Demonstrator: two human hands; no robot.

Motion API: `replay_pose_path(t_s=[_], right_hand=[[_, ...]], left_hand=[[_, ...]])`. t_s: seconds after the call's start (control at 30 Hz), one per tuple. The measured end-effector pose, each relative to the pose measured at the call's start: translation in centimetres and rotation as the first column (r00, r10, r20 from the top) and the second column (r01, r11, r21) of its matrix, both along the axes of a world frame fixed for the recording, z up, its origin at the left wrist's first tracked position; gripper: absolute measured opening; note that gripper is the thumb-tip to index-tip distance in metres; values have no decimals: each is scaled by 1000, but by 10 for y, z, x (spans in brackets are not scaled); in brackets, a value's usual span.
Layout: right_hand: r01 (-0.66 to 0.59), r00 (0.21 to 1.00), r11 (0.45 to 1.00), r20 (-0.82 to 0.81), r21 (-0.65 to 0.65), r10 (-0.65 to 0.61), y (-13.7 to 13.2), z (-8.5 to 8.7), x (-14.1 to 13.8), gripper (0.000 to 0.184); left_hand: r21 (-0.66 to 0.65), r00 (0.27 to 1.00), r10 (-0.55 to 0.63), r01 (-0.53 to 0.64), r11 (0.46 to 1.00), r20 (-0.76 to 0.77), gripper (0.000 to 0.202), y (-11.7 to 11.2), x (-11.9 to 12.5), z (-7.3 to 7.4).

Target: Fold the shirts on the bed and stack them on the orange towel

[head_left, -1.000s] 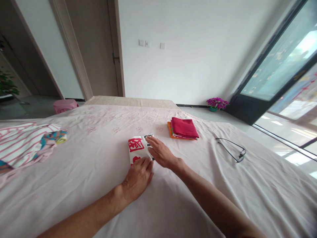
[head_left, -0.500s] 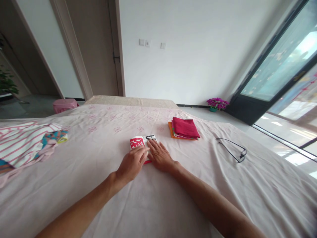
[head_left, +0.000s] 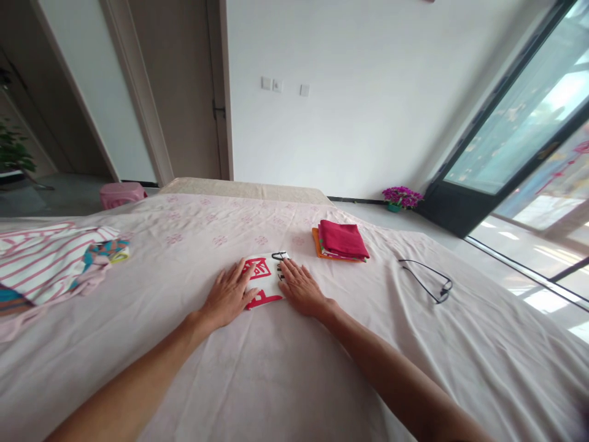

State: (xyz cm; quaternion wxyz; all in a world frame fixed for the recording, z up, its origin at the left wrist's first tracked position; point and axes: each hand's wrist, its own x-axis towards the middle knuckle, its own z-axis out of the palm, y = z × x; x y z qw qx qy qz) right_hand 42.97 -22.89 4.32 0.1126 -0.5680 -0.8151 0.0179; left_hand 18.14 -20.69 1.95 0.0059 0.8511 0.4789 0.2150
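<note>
A folded white cloth (head_left: 265,282) with red and black print lies flat on the pale pink bed sheet (head_left: 276,380). My left hand (head_left: 229,294) rests open on its left edge, fingers stretched forward. On the right edge my right hand (head_left: 301,286) lies flat, its fingers covering part of the black print. Neither hand grips the cloth. Just beyond my right hand is a stack of folded cloths, a dark red cloth (head_left: 343,239) on top and an orange cloth (head_left: 317,244) showing below.
Black-framed glasses (head_left: 444,288) lie on the sheet at right. A loose heap of clothes, with a striped garment (head_left: 55,264), is at left. A pink stool (head_left: 122,194) and a pot of purple flowers (head_left: 401,197) stand on the floor beyond.
My left hand has moved left from the cloth's middle to its left edge and opened flat, uncovering more red print. My right hand stays at the right edge.
</note>
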Motion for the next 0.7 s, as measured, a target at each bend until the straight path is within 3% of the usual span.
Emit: replay_pose_path(t_s=[0.07, 0.13, 0.27, 0.53, 0.7], right_hand=[[33, 998, 998, -53, -47, -35, 4, 3, 8, 54], [127, 983, 988, -123, -85, -137, 10, 7, 15, 49], [330, 909, 932, -218, -148, -356, 23, 21, 21, 50], [356, 918, 888, -67, -290, -390, 35, 41, 5, 58], [337, 882, 844, -175, -417, -439, 42, 46, 4, 48]], left_hand=[[-20, 996, 12, -10, 1000, 85, 58, 1, -19, -4], [-53, 978, 100, -92, 994, 182, 53, 4, -34, -6], [-104, 945, 218, -198, 975, 243, 49, 7, -43, -4], [-27, 968, 151, -149, 988, 198, 45, 5, -40, -4], [14, 973, 112, -117, 993, 203, 42, 6, -42, -7]])
